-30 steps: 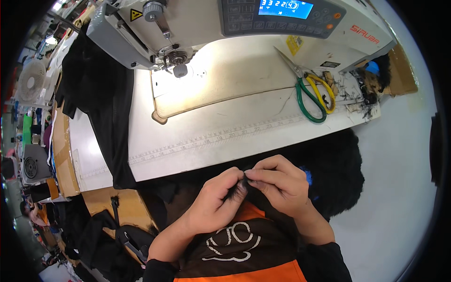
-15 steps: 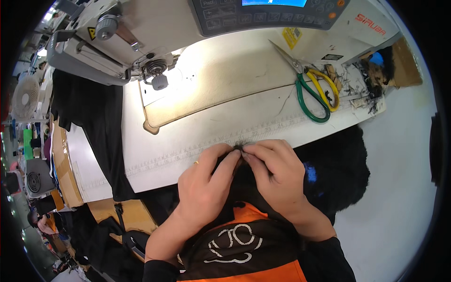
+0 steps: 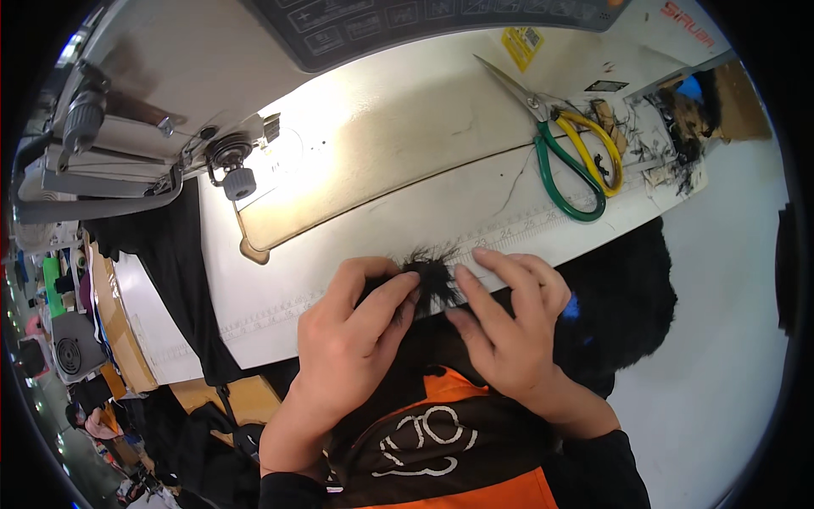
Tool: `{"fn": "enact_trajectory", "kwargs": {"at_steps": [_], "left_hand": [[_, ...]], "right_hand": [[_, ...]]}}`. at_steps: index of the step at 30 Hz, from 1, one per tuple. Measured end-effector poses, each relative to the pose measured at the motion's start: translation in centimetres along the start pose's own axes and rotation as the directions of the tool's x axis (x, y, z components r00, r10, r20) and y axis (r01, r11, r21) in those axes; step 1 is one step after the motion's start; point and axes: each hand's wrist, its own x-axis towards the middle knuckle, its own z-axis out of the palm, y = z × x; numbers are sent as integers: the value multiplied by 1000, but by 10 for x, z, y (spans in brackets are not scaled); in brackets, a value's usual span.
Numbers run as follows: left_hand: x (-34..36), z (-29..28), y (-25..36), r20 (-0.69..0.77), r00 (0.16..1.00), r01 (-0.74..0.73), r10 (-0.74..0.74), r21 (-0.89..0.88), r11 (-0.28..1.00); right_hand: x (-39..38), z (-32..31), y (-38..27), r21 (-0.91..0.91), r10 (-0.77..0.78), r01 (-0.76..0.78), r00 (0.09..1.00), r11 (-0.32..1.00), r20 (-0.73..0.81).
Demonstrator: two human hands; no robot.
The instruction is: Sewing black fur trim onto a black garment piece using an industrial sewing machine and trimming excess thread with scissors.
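Beyond the grip, toward the top, spans a large white metal sewing machine [image 3: 229, 59] with a grey control panel, its needle end up and to the left of the hands. Under it, reaching down to just behind the fingers, is a white tabletop [image 3: 365, 233] printed with a ruler scale, perhaps so lengths can be read right where the hands meet. Right of the grip and below the table's edge lies a big, dense heap of black fur [image 3: 627, 297], probably kept there to leave working room. Left of the grip, a length of smooth black cloth [image 3: 182, 280] drapes over the edge. Up and to the right rest steel scissors with one green and one yellow looped handle [image 3: 545, 131], handles turned toward the person, seemingly for an easy reach. At the grip itself, the left hand [image 3: 348, 331] has thumb and forefinger pinched together on a small, shaggy black fur piece [image 3: 433, 280], which sits between both hands over the table's front edge, likely steadied from that side. The right hand [image 3: 513, 335] holds its thumb and fingers apart at the piece's right fringe; whether they touch the strands I cannot tell.
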Motion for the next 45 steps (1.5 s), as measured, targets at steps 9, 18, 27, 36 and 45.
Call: {"fn": "enact_trajectory", "kwargs": {"at_steps": [9, 18, 27, 36, 45], "left_hand": [[5, 1, -4, 37, 999, -12, 13, -24, 1000], [8, -1, -5, 33, 999, -27, 27, -13, 1000], [4, -4, -10, 61, 998, -31, 32, -31, 999], [-25, -35, -22, 29, 997, 80, -77, -121, 989], [-99, -129, -88, 120, 958, 288, -261, -376, 881]], "right_hand": [[0, 10, -8, -43, -47, 45, 998, 998, -37], [15, 1, 10, 27, -45, 46, 998, 999, -42], [15, 7, -8, -142, -225, 243, 965, 960, 132], [26, -4, -19, -240, -369, 413, 906, 879, 207], [30, -8, -22, -261, -346, 416, 898, 871, 273]]}}
